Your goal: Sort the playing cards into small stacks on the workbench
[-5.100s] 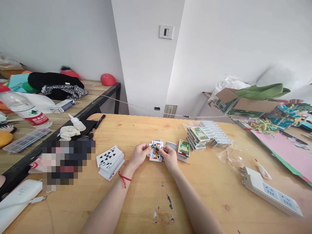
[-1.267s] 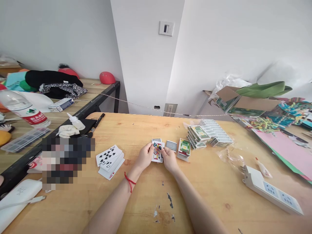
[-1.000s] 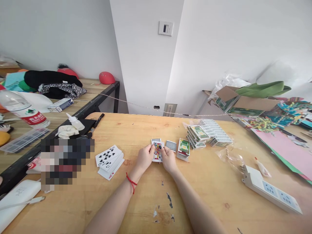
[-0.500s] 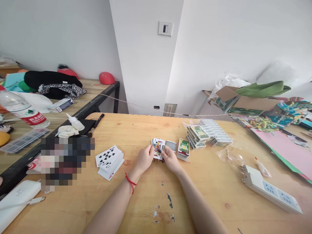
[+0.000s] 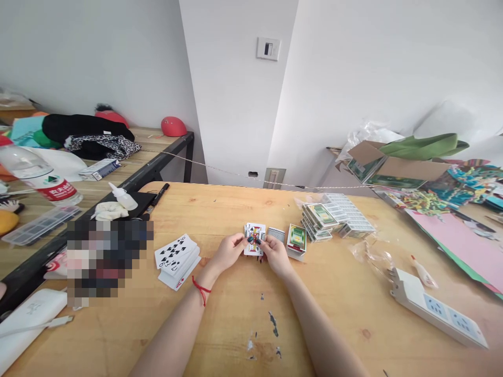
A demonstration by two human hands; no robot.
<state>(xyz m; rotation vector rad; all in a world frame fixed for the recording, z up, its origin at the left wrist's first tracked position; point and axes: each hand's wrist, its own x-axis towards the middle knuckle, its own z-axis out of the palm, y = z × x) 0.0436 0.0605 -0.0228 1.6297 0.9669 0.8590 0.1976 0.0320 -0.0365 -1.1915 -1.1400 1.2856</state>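
Observation:
A small stack of playing cards [image 5: 253,247] is held upright-facing over the table between my hands, a jack of spades on top. My left hand [image 5: 229,252] pinches the stack's left edge, its thumb on the front card. From the right, my right hand [image 5: 276,255] grips the opposite edge, thumb also on the face. Just behind that hand lies a patterned grey card pack [image 5: 276,233], partly covered. A green-and-white card box [image 5: 296,238] stands beside it. Left of my left hand, a loose pile of playing cards [image 5: 177,259] rests face up, with spades showing.
Stacked card boxes [image 5: 320,215] and a wrapped block of boxes [image 5: 349,214] sit at the back right. A white power strip [image 5: 438,309] and a small glue bottle [image 5: 423,272] lie at right. On the left are a squeeze bottle [image 5: 123,198] and a white power bank [image 5: 31,327].
My left hand has shifted slightly left, its thumb now across the middle of the front card. My right hand keeps its hold on the stack.

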